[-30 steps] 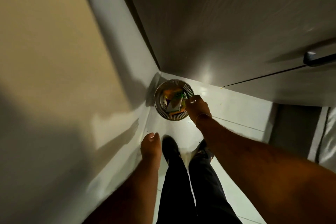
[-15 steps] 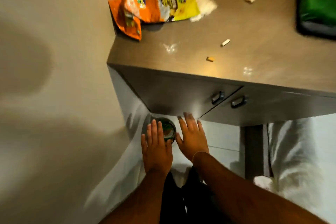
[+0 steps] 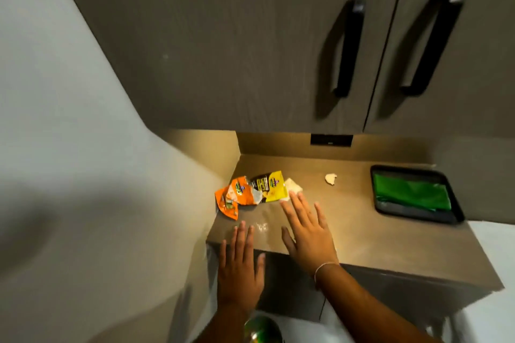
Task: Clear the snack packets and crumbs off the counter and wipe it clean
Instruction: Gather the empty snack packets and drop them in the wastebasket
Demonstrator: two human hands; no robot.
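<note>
Orange snack packet lies at tabletop back-left corner, yellow packet touching its right side. Left hand flat, fingers apart, empty, near the front edge. Right hand splayed, empty, fingertips just beside yellow packet: nearer, likely grabs first.

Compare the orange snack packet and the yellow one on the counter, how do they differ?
The orange packet lies nearest the left wall, partly over the counter's left edge; the yellow packet lies to its right, fully on the counter. The orange packet looks more crumpled, with a silvery inside showing; the yellow packet lies flatter and has a dark end. The right hand reaches nearer the yellow packet than the orange one. Both look opened, lie together, and neither is held.
</note>
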